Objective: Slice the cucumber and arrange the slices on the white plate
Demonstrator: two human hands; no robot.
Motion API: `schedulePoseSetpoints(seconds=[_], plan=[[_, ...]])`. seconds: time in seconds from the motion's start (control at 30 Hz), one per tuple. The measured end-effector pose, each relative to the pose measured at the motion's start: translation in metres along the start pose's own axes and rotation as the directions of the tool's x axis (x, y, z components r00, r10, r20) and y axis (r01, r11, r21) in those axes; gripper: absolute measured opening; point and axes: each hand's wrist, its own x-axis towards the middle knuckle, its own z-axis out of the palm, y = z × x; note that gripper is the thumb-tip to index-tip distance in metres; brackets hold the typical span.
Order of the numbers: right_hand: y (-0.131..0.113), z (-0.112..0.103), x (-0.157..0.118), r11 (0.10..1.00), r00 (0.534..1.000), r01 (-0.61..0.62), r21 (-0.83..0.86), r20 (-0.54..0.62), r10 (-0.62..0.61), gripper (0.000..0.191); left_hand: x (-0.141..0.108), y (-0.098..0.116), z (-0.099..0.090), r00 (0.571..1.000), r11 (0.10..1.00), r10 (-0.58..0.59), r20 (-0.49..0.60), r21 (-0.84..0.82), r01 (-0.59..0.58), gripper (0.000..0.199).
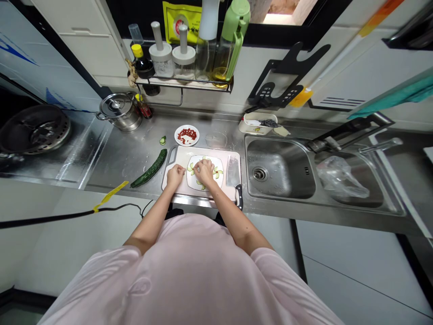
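A square white plate (219, 180) rests on the pale cutting board (181, 158), with pale green cucumber slices (218, 172) laid out on it in small clusters. My right hand (204, 172) is over the plate's middle, fingertips pinched together; whatever they hold is too small to name. At the plate's left edge, my left hand (176, 176) is closed, its fingertips together, and I cannot make out what is in them. Behind the board stands a round white plate (196, 141) with chopped red pieces (186, 134). A knife (233, 171) lies along the board's right side.
Left of the board are a cucumber (150, 169) and a cut cucumber end (163, 140). A lidded steel pot (120, 110) and a dark wok (34, 128) stand farther left. The sink (280, 192) is to the right; a seasoning rack (189, 84) hangs behind.
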Motion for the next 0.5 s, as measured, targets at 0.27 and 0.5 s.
schedulePoseSetpoints(seconds=[0.27, 0.5], plan=[[0.000, 0.003, 0.002, 1.000, 0.999, 0.009, 0.009, -0.031, -0.008, 0.011, 0.002, -0.004, 0.002, 0.997, 0.997, -0.040, 0.060, -0.063, 0.044, 0.042], [-0.002, -0.001, 0.000, 0.999, 0.999, 0.040, 0.007, -0.008, -0.040, 0.012, 0.009, -0.010, 0.015, 0.981, 0.941, -0.100, 0.168, -0.303, 0.148, 0.039]])
